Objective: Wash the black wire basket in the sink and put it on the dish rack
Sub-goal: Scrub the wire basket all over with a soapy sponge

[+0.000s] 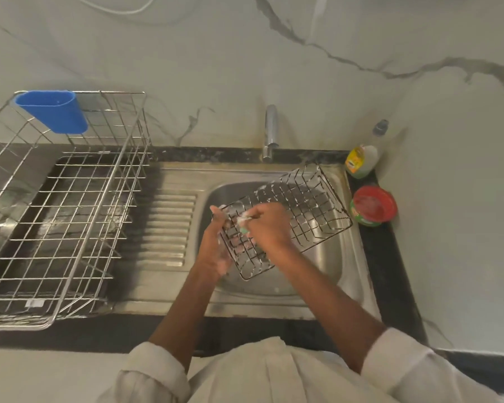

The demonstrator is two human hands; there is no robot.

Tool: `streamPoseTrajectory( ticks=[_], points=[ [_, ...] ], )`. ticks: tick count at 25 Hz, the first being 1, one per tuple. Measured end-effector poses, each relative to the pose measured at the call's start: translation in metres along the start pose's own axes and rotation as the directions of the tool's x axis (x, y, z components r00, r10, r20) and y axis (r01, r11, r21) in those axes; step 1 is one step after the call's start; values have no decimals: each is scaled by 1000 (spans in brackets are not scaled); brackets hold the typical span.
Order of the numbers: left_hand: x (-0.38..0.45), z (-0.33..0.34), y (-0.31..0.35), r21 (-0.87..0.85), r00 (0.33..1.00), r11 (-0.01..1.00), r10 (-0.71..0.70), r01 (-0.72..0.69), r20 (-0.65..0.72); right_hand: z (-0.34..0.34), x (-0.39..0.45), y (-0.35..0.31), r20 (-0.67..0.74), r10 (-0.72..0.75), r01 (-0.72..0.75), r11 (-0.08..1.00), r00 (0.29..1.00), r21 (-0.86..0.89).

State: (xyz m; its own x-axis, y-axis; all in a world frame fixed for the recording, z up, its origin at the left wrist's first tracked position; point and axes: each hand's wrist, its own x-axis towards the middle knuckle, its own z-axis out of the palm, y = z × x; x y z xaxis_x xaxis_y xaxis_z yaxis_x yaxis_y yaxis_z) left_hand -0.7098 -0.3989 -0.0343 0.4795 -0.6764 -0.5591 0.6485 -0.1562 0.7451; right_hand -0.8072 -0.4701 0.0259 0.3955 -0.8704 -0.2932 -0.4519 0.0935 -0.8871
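Note:
The black wire basket (309, 205) is tilted over the steel sink (317, 274), flecked with white foam. My left hand (217, 245) grips the basket's near left edge from underneath. My right hand (266, 225) lies on top of the wires and pinches a small green scrubber (243, 229) against them. The silver dish rack (56, 205) stands on the counter to the left of the sink.
A chrome tap (270, 132) rises behind the sink; no water shows. A dish soap bottle (364, 158) and a red-lidded green tub (374, 206) sit on the right ledge. A blue cutlery holder (54, 112) hangs on the rack. The ribbed drainboard (166, 228) lies between rack and sink.

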Motion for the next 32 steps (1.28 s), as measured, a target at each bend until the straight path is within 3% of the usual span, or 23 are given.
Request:
streamPoseTrajectory(
  ticks=[3, 6, 10, 12, 15, 18, 21, 24, 29, 32],
  points=[
    [5, 1, -2, -91, 1000, 996, -15, 17, 20, 24, -2, 6, 39, -41, 40, 999, 998, 15],
    [11, 3, -2, -160, 1000, 987, -9, 13, 26, 33, -8, 10, 21, -155, 156, 980, 988, -120],
    [18, 0, 2, -143, 997, 989, 54, -45, 61, 8, -14, 31, 198, -169, 228, 918, 965, -325],
    [23, -2, 0, -144, 997, 988, 63, -55, 49, -5, -20, 39, 323, -213, 346, 827, 922, -444],
    [25, -1, -4, -106, 997, 991, 80, -79, 10, -15, -26, 39, 494, -269, 552, 555, 827, -623],
    [20, 4, -1, -11, 996, 997, 82, -82, 23, -28, -21, 37, 517, -259, 577, 409, 816, -706],
    [14, 12, 0, 19, 993, 994, 105, -107, 62, -23, -26, 39, 520, -193, 551, 399, 832, -733],
    [16, 9, -3, -9, 993, 993, 115, -115, 24, -7, -41, 47, 536, -146, 534, 477, 832, -698],
    [16, -3, -10, 51, 994, 993, 108, -108, 10, -26, -37, 65, 498, -291, 574, 485, 817, -660],
    [12, -6, -6, 114, 995, 989, 97, -97, 3, -66, -15, 71, 384, -279, 472, 439, 880, -764]
  ],
)
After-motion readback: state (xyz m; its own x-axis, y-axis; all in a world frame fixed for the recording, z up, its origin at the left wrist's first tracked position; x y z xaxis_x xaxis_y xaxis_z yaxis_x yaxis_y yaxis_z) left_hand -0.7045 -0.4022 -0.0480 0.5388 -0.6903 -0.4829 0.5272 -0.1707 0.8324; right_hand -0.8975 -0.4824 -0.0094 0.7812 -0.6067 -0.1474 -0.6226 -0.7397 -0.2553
